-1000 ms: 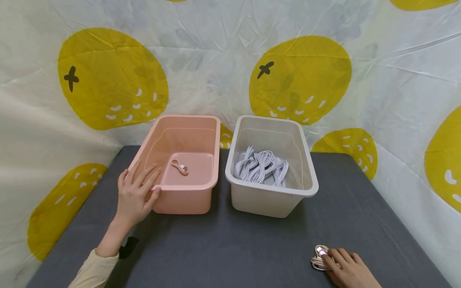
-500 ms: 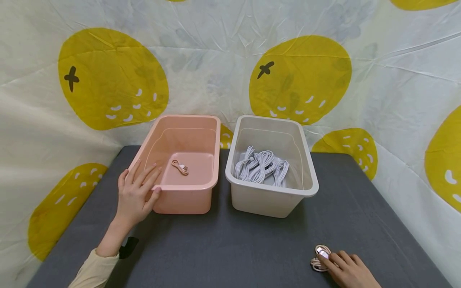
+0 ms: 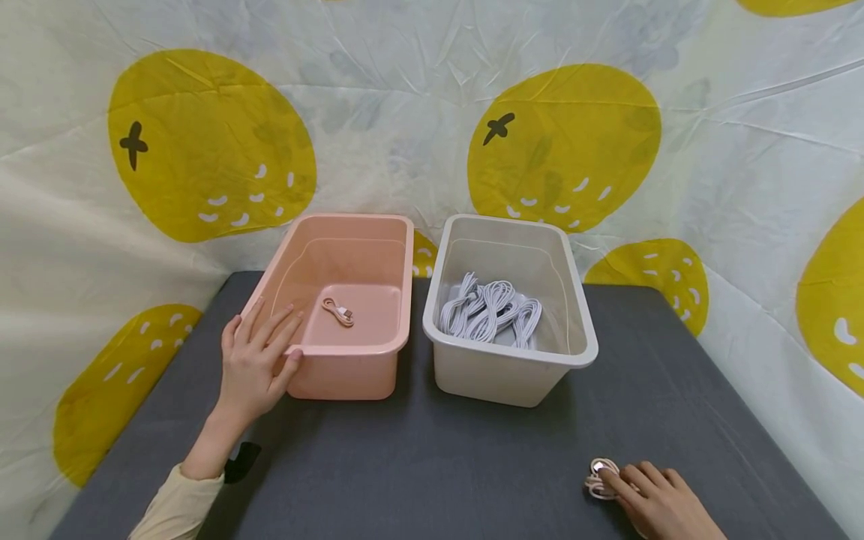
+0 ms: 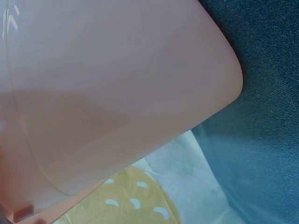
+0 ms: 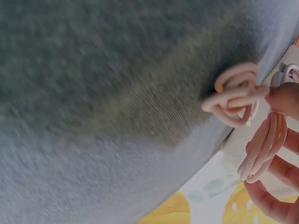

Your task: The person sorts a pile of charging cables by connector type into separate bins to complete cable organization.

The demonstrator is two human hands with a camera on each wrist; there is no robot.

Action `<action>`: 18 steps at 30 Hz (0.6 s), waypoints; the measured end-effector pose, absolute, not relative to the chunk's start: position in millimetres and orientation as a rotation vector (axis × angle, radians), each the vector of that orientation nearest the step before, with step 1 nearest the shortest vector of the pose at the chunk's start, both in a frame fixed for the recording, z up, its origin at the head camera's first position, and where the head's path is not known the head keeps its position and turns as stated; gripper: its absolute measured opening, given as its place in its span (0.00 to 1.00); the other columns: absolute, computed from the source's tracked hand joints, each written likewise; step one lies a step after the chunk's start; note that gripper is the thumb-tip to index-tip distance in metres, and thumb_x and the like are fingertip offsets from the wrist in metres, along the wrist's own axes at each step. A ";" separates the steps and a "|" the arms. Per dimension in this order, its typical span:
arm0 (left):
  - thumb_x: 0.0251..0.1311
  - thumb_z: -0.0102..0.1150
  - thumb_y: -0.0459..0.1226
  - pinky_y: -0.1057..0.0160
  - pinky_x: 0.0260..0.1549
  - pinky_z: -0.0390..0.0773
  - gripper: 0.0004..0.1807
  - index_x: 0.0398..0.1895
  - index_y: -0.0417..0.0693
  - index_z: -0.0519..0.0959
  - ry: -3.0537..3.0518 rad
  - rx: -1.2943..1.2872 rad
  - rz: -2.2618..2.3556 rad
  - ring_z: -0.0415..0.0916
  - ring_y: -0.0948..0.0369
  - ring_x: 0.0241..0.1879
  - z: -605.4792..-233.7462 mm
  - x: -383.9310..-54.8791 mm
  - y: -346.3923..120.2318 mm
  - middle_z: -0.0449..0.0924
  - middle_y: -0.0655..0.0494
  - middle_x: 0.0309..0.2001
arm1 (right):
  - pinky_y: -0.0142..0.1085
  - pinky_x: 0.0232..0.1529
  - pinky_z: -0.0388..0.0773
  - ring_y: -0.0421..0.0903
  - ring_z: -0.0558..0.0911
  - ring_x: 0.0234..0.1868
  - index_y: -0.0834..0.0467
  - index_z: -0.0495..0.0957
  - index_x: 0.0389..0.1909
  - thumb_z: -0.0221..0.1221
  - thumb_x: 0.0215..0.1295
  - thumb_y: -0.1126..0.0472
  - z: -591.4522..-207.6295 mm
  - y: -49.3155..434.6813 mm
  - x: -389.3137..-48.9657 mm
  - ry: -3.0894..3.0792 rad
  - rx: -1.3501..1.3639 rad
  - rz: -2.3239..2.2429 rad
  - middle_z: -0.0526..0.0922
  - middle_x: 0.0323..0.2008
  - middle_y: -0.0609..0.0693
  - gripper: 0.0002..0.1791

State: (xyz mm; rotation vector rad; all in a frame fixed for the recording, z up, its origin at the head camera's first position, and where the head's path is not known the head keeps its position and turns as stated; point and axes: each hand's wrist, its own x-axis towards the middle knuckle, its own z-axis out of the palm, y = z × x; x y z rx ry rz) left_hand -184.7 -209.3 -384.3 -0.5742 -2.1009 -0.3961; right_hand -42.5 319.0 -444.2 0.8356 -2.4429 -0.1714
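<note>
At the near left corner of the pink bin (image 3: 351, 375), my left hand (image 3: 251, 371) rests with its fingers spread and nearly straight over the rim. Inside that bin lies a small bundled pink USB cable (image 3: 340, 313). My right hand (image 3: 661, 499), at the lower right, pinches a coiled pink cable (image 3: 598, 487) between thumb and fingers close over the table. In the right wrist view, the thumb (image 5: 286, 97) presses by the plug, above a banded bundle (image 5: 264, 149); a looped coil (image 5: 231, 98) shows beside it. The left wrist view mostly shows the bin's pink wall (image 4: 131, 70).
A light grey bin (image 3: 502, 379) stands right of the pink one, with several bundled white cables (image 3: 496, 311) inside. Both bins stand on a dark grey table (image 3: 432, 465). A white curtain (image 3: 391, 142) with yellow fruit prints hangs behind and along the sides.
My right hand has shifted slightly to the right, and the cable's plug has turned and is now more covered by the fingers. The left hand and both bins stay put.
</note>
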 end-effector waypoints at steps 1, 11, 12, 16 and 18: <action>0.62 0.32 0.57 0.38 0.54 0.49 0.30 0.51 0.49 0.76 -2.100 -0.574 -0.396 0.59 0.42 0.61 -384.2 -184.8 -209.2 0.75 0.46 0.51 | 0.30 0.21 0.59 0.34 0.65 0.25 0.45 0.77 0.36 0.19 0.67 0.42 -442.1 318.3 -42.5 -2.457 0.822 -0.165 0.69 0.23 0.36 0.34; 0.62 0.31 0.57 0.38 0.55 0.49 0.31 0.49 0.46 0.77 -2.099 -0.572 -0.397 0.59 0.43 0.61 -383.7 -185.4 -209.2 0.75 0.45 0.51 | 0.29 0.23 0.60 0.33 0.65 0.29 0.42 0.75 0.41 0.39 0.56 0.30 -418.6 322.3 -44.8 -2.581 0.828 -0.207 0.68 0.27 0.32 0.27; 0.62 0.31 0.57 0.38 0.55 0.49 0.31 0.49 0.46 0.77 -2.099 -0.572 -0.399 0.59 0.43 0.61 -383.7 -185.4 -209.3 0.75 0.45 0.51 | 0.29 0.23 0.60 0.33 0.65 0.29 0.43 0.75 0.41 0.37 0.56 0.30 -416.1 322.5 -45.8 -2.577 0.826 -0.207 0.68 0.27 0.33 0.28; 0.62 0.32 0.57 0.38 0.55 0.49 0.31 0.49 0.46 0.77 -2.101 -0.574 -0.404 0.59 0.43 0.61 -383.7 -185.1 -209.3 0.75 0.45 0.51 | 0.31 0.24 0.61 0.34 0.67 0.29 0.43 0.76 0.41 0.24 0.62 0.35 -406.4 321.5 -49.4 -2.555 0.805 -0.174 0.69 0.28 0.33 0.33; 0.62 0.32 0.57 0.38 0.55 0.49 0.31 0.49 0.46 0.77 -2.104 -0.574 -0.406 0.59 0.43 0.61 -383.7 -184.9 -209.4 0.75 0.45 0.51 | 0.33 0.24 0.63 0.36 0.68 0.30 0.44 0.76 0.41 0.18 0.65 0.39 -400.6 321.6 -50.9 -2.542 0.793 -0.181 0.70 0.28 0.33 0.35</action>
